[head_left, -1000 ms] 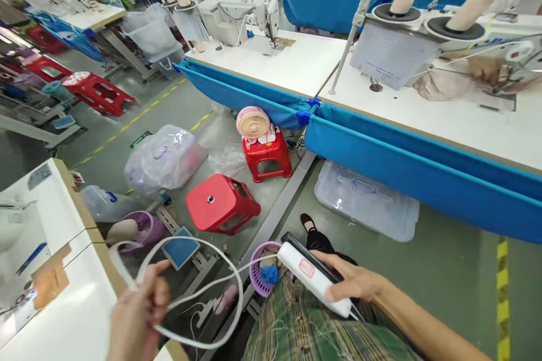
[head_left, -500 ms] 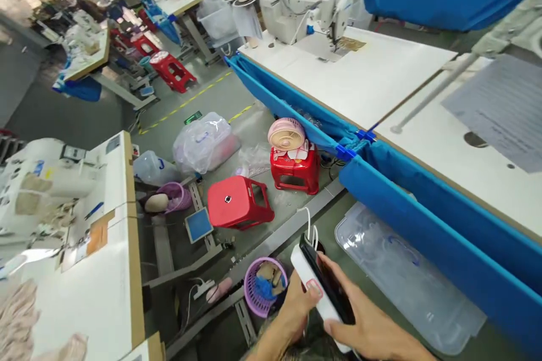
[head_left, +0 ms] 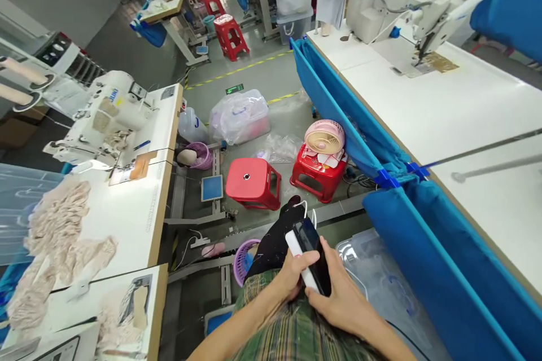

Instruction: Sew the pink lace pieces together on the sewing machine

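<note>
White oblong block (head_left: 294, 243), glossy black slab (head_left: 309, 235): left hand (head_left: 292, 277), right hand (head_left: 335, 289) clasp both. I judge: holding step; next needs steady grip.

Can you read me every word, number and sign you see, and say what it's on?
I can't read any of them for sure.
Blue letters on the left sewing machine: too small and blurred.
Green sign on the floor: too small to read.
White device and dark device: no words I can read.
</note>
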### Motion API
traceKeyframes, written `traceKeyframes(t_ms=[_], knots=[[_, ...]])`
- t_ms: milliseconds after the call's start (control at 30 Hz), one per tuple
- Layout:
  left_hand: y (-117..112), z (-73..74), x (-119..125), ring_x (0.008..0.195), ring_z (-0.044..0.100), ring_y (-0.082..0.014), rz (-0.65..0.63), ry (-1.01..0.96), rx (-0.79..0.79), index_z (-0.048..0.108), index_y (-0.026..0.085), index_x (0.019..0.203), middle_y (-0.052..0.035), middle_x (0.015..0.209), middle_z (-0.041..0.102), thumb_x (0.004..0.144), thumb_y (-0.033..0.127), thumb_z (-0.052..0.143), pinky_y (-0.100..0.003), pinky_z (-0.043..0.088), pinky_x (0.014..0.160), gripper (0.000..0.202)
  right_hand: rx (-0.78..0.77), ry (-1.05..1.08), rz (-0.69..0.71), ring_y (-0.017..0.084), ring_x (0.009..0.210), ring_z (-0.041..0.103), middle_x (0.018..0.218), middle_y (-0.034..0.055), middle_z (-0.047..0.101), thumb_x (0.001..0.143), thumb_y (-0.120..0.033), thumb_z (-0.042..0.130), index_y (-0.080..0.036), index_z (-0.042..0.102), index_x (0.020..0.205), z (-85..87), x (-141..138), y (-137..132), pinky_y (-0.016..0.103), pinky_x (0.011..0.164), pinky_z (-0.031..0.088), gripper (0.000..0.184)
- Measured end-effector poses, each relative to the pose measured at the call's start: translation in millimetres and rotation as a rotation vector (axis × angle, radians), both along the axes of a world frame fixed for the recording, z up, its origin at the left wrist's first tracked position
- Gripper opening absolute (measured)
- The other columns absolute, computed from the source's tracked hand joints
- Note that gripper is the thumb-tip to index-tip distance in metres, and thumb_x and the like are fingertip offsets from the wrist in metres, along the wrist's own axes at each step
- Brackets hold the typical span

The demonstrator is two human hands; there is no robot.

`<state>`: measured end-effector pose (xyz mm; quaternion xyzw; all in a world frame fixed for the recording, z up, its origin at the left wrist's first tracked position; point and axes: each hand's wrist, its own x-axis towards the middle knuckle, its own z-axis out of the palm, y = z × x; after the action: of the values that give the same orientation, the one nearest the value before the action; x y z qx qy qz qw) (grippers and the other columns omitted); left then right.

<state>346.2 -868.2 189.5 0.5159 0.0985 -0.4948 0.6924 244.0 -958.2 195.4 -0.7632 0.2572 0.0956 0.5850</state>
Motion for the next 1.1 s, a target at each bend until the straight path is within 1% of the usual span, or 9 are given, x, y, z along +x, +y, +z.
traceKeyframes(t_ms=[200, 367, 467, 567, 667, 767, 867, 1000, 1100], knots=[[-39.8, -7.5, 52.1, 0.073, 0.058, -0.0184, -0.005, -0.006, -0.018, 0.065, 0.013, 0.092, -0.0032, 0.076, 0.064, 0.053, 0.033, 0.086, -0.03, 0.046, 0.072, 0.048, -0.045, 0.002, -0.04, 0.028, 0.143, 0.032, 0.15, 0.0151, 0.031, 0.077, -0.028, 0.058, -0.021, -0.005, 0.156, -13.8, 49.2, -34.3, 0.046, 0.118, 0.028, 0.101], [-66.6, -10.3, 136.7, 0.075, 0.062, -0.0203, 0.048, 0.044, -0.037, 0.067, 0.012, 0.093, -0.0048, 0.078, 0.067, 0.054, 0.033, 0.085, -0.03, 0.048, 0.072, 0.048, -0.058, 0.073, -0.031, 0.029, 0.146, 0.025, 0.156, 0.0203, 0.023, 0.078, -0.033, 0.056, -0.013, -0.009, 0.154, -16.1, 138.2, -60.1, 0.047, 0.118, 0.027, 0.102], [-73.2, 4.8, 207.9, 0.089, 0.067, -0.0273, 0.117, 0.064, -0.058, 0.068, 0.013, 0.101, -0.0085, 0.087, 0.072, 0.054, 0.034, 0.086, -0.036, 0.051, 0.083, 0.054, -0.09, 0.064, -0.016, 0.029, 0.148, 0.019, 0.158, 0.022, 0.019, 0.078, -0.031, 0.056, -0.01, -0.017, 0.152, 2.9, 214.7, -66.2, 0.049, 0.119, 0.023, 0.106], [-73.3, 29.4, 279.9, 0.095, 0.068, -0.0327, 0.161, 0.096, -0.044, 0.07, 0.013, 0.103, -0.0115, 0.091, 0.074, 0.054, 0.036, 0.086, -0.042, 0.051, 0.089, 0.056, -0.081, 0.034, 0.046, 0.029, 0.15, 0.013, 0.16, 0.022, 0.013, 0.075, -0.029, 0.061, -0.01, -0.022, 0.151, 34.2, 293.2, -70.9, 0.049, 0.121, 0.018, 0.114], [-71.6, 51.0, 337.9, 0.093, 0.07, -0.0353, 0.183, 0.133, -0.032, 0.072, 0.011, 0.099, -0.0118, 0.086, 0.076, 0.055, 0.033, 0.083, -0.045, 0.053, 0.089, 0.05, -0.025, 0.019, 0.091, 0.029, 0.15, 0.007, 0.16, 0.0221, 0.009, 0.072, -0.032, 0.067, -0.008, -0.022, 0.151, 66.3, 357.0, -79.1, 0.049, 0.122, 0.016, 0.122], [-72.1, 62.8, 377.7, 0.091, 0.071, -0.0372, 0.244, 0.159, -0.032, 0.074, 0.009, 0.091, -0.0122, 0.08, 0.076, 0.056, 0.029, 0.077, -0.046, 0.055, 0.086, 0.04, 0.055, -0.008, 0.133, 0.029, 0.15, 0.009, 0.16, 0.0212, 0.01, 0.072, -0.037, 0.071, -0.008, -0.014, 0.154, 88.7, 400.8, -92.7, 0.048, 0.122, 0.016, 0.122], [-76.3, 67.9, 406.6, 0.09, 0.071, -0.0375, 0.361, 0.141, -0.036, 0.074, 0.01, 0.084, -0.0108, 0.076, 0.075, 0.056, 0.026, 0.073, -0.046, 0.056, 0.086, 0.032, 0.122, -0.071, 0.207, 0.03, 0.148, 0.016, 0.158, 0.0188, 0.015, 0.076, -0.04, 0.071, -0.013, 0.0, 0.157, 97.7, 432.2, -115.0, 0.049, 0.12, 0.02, 0.11], [-89.0, 73.2, 444.1, 0.089, 0.072, -0.0359, 0.509, 0.066, -0.055, 0.075, 0.015, 0.085, -0.0068, 0.07, 0.074, 0.056, 0.029, 0.072, -0.046, 0.057, 0.086, 0.031, 0.145, -0.196, 0.321, 0.029, 0.14, 0.033, 0.152, 0.0146, 0.031, 0.086, -0.039, 0.063, -0.019, 0.028, 0.153, 98.0, 474.5, -164.1, 0.048, 0.115, 0.032, 0.078], [-104.4, 73.6, 473.2, 0.093, 0.072, -0.0369, 0.562, 0.029, -0.047, 0.075, 0.017, 0.093, -0.0067, 0.072, 0.075, 0.056, 0.031, 0.073, -0.046, 0.057, 0.087, 0.04, 0.135, -0.299, 0.32, 0.027, 0.123, 0.053, 0.137, 0.0118, 0.049, 0.091, -0.036, 0.057, -0.023, 0.051, 0.139, 105.7, 514.0, -216.3, 0.044, 0.105, 0.046, 0.051]])
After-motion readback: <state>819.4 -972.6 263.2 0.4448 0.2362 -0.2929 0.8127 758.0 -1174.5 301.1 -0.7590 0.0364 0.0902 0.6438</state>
